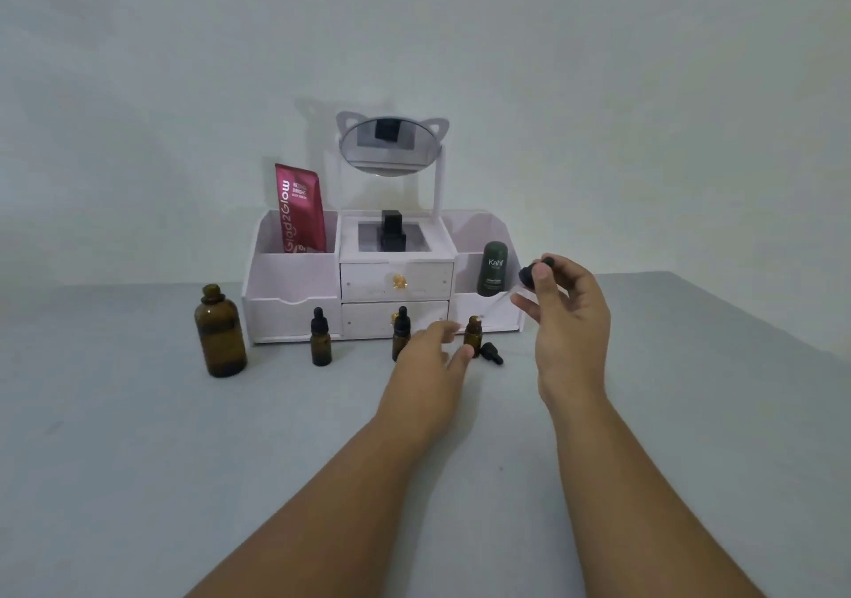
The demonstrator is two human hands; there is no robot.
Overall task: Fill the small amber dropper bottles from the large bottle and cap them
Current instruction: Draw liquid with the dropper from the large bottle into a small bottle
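The large amber bottle (pixel 220 331) stands uncapped at the left of the table. Three small amber bottles stand in a row: a capped one (pixel 320 337), a capped middle one (pixel 401 333) partly behind my left hand, and an uncapped one (pixel 472 335). A loose black dropper cap (pixel 492 353) lies just right of the uncapped bottle. My left hand (pixel 430 358) reaches toward that bottle with relaxed fingers, its fingertips close beside it. My right hand (pixel 568 316) is raised and pinches a black dropper cap (pixel 529 274) whose clear glass tube points down-left.
A white cosmetics organiser (pixel 299 316) with drawers stands at the back against the wall, holding a red tube (pixel 300 206), a dark green stick (pixel 493 267), a black bottle (pixel 392 231) and a round mirror (pixel 389 147). The grey table (pixel 138 459) stretches toward me.
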